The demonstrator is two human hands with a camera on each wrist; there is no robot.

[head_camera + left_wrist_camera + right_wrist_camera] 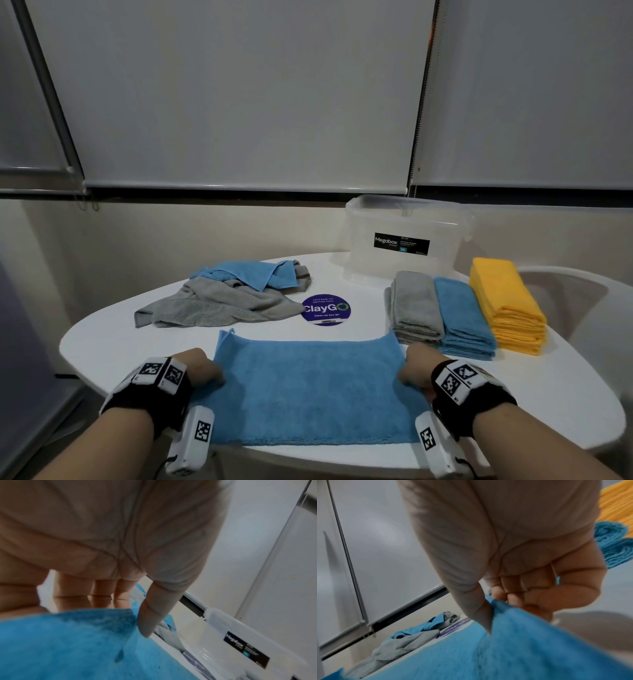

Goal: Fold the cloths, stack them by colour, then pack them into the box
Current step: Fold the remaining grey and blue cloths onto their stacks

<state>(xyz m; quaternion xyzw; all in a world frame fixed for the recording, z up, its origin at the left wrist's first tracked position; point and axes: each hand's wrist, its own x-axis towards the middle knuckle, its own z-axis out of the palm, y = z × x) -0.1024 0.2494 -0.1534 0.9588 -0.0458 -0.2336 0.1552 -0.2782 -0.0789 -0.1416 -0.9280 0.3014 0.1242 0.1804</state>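
A fold is in hand: the blue cloth (313, 387) lies spread at the lower centre of the worktop (565, 394). The left hand (202, 371) and right hand (416, 371) each pinch a side edge, fingers (537, 588) curled, thumbs on top. Next, likely bring one edge across to the other, corners aligned. The box (407, 240) waits upper right.

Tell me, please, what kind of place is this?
Probably an office pantry or break room. A round sticker on the white table reads "Let's keep our pantries clean" and "ClayGo". Grey roller blinds cover the windows, and a white chair stands at the right.
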